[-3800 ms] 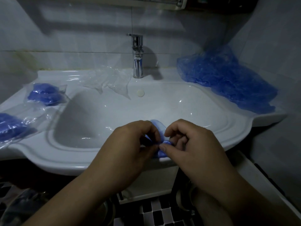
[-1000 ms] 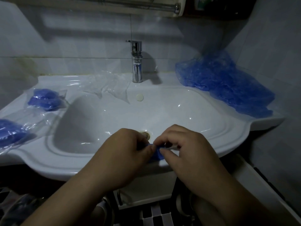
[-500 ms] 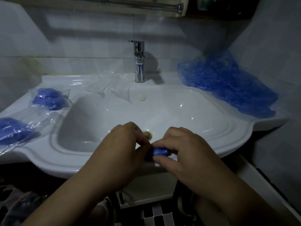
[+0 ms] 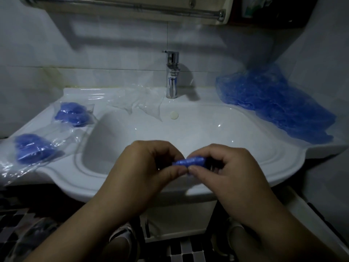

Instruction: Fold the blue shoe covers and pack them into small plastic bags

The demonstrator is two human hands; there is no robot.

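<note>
Above the front rim of the white sink [image 4: 283, 157], both hands hold one blue shoe cover [image 4: 190, 161] folded into a small tight roll. My left hand [image 4: 145, 167] pinches its left end and my right hand [image 4: 228, 171] grips its right end with curled fingers. A loose heap of blue shoe covers [image 4: 273, 103] lies on the sink's right ledge. Two packed bags lie on the left ledge, one further back [image 4: 73, 114] and one near the front corner [image 4: 34, 148]. Empty clear plastic bags [image 4: 139, 103] lie left of the tap.
A chrome tap [image 4: 172, 74] stands at the back middle of the basin, under a shelf with a metal rail [image 4: 132, 6]. Tiled walls close in behind and on the right. Below the sink are a white cabinet and a checkered floor.
Over the earlier frames the shoe cover shrank from a loose fold into a compact roll between my fingers. My hands stayed over the sink's front rim, and the roll shows more now.
</note>
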